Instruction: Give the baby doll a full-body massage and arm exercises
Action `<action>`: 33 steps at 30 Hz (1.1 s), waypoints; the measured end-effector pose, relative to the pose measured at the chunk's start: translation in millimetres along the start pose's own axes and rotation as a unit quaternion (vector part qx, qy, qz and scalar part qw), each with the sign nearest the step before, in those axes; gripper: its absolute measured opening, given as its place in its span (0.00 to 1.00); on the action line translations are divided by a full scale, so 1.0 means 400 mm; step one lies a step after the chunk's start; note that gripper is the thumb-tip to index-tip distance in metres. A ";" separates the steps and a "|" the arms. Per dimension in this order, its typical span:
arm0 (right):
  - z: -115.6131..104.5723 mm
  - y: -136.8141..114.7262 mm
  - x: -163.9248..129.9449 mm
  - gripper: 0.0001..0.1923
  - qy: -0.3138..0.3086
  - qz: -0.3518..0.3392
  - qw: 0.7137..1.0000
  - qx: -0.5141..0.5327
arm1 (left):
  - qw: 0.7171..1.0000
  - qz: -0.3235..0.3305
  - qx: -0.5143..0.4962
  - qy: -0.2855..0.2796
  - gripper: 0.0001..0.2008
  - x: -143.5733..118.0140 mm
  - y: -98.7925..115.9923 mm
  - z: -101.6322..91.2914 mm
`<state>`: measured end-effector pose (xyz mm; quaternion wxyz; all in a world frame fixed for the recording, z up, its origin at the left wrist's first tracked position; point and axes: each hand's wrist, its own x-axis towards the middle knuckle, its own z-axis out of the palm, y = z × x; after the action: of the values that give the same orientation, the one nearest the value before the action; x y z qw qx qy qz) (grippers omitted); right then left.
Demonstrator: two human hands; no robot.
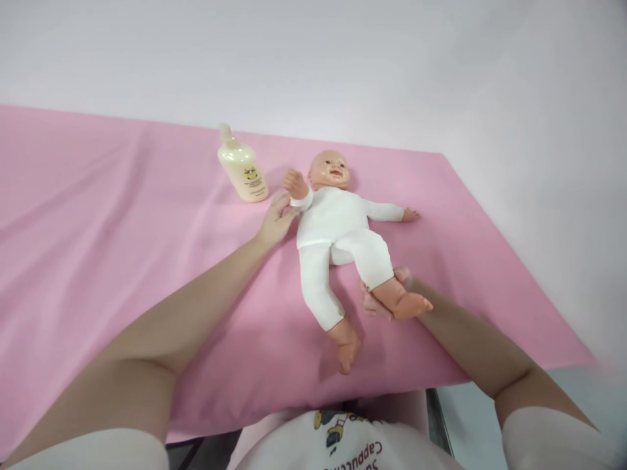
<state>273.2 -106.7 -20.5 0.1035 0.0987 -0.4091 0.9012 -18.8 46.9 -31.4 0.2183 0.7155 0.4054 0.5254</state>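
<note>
A baby doll (333,215) with a white cloth body lies on its back on the pink sheet (147,261), its head away from me. My left hand (278,219) is closed around the doll's arm on the left, near the wrist, and that arm is lifted. Under the doll's leg on the right is my right hand (376,301), its fingers wrapped round the lower leg close to the foot. That foot hides part of the hand. A pump bottle of pale yellow lotion (242,170) stands just beyond my left hand.
The pink sheet covers a table, whose far edge meets a white wall (313,65). Its right edge slants down toward me. My lap and printed shirt (343,444) are at the near edge.
</note>
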 end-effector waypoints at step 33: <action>-0.023 -0.009 -0.015 0.39 0.089 0.122 0.988 -0.015 | 0.999 0.016 0.034 -0.026 0.27 -0.004 0.022 -0.005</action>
<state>279.0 -98.0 -25.3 0.0306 -0.0340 -0.4204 0.9062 -17.8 40.2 -25.0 0.1957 0.7421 0.4060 0.4961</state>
